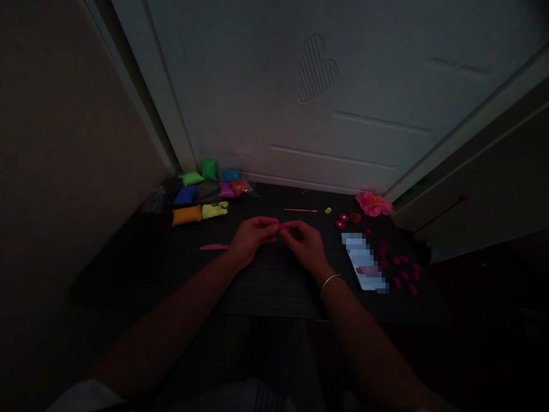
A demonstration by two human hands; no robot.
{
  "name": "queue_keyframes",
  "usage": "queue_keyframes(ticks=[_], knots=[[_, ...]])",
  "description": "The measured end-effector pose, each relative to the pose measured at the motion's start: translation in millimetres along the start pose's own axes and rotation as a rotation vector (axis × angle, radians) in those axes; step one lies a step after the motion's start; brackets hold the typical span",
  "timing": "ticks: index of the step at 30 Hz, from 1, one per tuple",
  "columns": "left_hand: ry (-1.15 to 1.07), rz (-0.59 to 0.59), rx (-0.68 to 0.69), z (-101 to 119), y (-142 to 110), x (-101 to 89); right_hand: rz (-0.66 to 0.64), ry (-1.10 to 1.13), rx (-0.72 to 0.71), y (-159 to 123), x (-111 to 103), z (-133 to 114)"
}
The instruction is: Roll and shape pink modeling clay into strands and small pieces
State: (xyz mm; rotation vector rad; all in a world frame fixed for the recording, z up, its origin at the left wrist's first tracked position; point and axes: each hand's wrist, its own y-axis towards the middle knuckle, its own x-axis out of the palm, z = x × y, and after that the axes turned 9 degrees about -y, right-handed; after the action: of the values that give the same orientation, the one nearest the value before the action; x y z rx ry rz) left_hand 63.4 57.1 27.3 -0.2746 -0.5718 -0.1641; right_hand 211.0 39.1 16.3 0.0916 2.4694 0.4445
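Observation:
Over the middle of the dark table, my left hand [254,239] and my right hand [309,245] meet at the fingertips. Both are closed in a pinch on a small piece of magenta modelling clay [282,226]; its exact shape is mostly hidden by the fingers. Below my left wrist lies a pink modelling knife [213,247], partly covered by the arm. A thin pink modelling tool [301,210] rests beyond my hands. To the right of it are a small yellow-green clay bit [328,210] and little magenta clay flowers [342,221] with pale centres.
Coloured clay packets [186,216] are grouped at the back left. A lit phone [363,262] lies right of my right hand, with several magenta clay pieces [404,274] beyond it. A pink flower-like thing [374,203] sits at the back right, against a white panel [266,86].

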Motion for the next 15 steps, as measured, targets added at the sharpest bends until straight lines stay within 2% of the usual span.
queue_keyframes(ticks=[10, 15], knots=[[0.012, -0.015, -0.005, -0.5, -0.5, 0.0, 0.004, 0.026, 0.005, 0.1, 1.0, 0.3], [-0.004, -0.064, 0.012, -0.9, -1.4, 0.0, 0.047, 0.057, 0.019, 0.8, 0.8, 0.4]])
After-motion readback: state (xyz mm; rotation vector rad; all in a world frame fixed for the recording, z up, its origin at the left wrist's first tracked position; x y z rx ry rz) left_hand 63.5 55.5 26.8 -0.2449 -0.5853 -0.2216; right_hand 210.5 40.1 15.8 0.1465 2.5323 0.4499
